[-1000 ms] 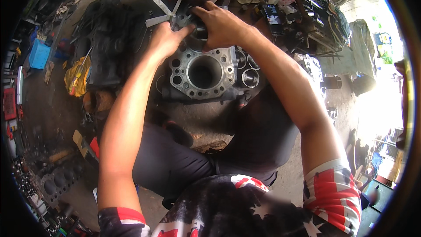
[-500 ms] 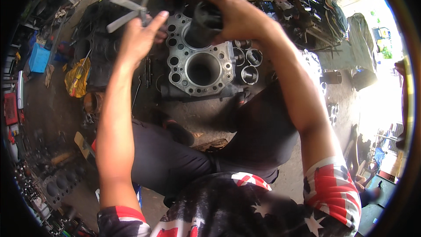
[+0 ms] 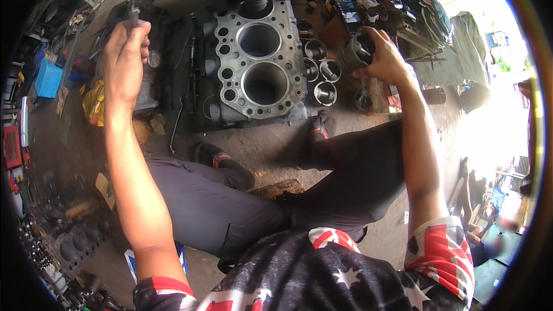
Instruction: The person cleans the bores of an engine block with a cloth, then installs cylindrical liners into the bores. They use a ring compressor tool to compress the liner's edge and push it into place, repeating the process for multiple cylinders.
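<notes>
Starting at the far left, a blue box (image 3: 47,78) and a yellow bag (image 3: 94,102) are seen on the dirty workshop floor. Just right of them the left hand (image 3: 124,60) is raised and clenched around a slim grey metal tool (image 3: 137,7), which half a second ago was held closer to the engine and has now been drawn outward, away from the block. A bent wrench (image 3: 174,128) lies on the ground below. At the centre, the grey engine block (image 3: 258,60) sits with its two large bores open and unobstructed; both hands, which were gathered over its upper end a second ago, have been pulled apart and off it. Beside the block's right edge several loose cylinder sleeves (image 3: 324,93) are stood together on the floor. Further right, the right hand (image 3: 385,57) is closed around a dark piston (image 3: 357,52), lifted clear of the block and held above the sleeves. The piston is therefore judged to have been freed or picked up, with the bores left bare.
</notes>
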Demonstrator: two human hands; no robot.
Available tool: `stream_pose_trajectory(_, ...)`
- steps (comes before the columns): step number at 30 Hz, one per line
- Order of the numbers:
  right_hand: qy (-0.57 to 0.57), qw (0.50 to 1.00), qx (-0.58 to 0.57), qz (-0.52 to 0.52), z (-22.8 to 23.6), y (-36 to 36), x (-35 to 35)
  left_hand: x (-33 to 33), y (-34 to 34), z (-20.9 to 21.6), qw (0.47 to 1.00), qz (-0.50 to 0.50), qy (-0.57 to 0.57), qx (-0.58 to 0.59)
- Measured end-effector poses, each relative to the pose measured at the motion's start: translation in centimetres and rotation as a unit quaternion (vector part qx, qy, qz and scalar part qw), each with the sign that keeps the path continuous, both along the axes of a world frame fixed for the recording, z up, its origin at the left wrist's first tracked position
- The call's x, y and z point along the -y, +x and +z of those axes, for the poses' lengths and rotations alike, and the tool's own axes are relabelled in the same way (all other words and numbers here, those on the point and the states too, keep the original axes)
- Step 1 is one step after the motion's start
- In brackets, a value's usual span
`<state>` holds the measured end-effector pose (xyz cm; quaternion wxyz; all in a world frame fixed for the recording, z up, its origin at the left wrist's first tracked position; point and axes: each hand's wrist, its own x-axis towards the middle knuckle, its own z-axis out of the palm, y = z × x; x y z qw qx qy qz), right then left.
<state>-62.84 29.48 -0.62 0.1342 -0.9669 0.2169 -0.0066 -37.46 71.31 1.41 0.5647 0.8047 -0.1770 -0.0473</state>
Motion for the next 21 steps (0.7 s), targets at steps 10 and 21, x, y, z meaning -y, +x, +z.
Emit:
stream_pose_trajectory(10, -0.070, 0.988, -0.133, -0.037, -9.0, -2.4, 2.3, 6.0, -4.3, 1.2, 0.979, -0.190, -0.040, 0.067)
stream_pose_trajectory(21, -0.029, 0.979, -0.193, -0.064, -16.0, 3.2, 1.6, 10.4, -6.7, -0.6, 0.975, -0.191, 0.005, 0.114)
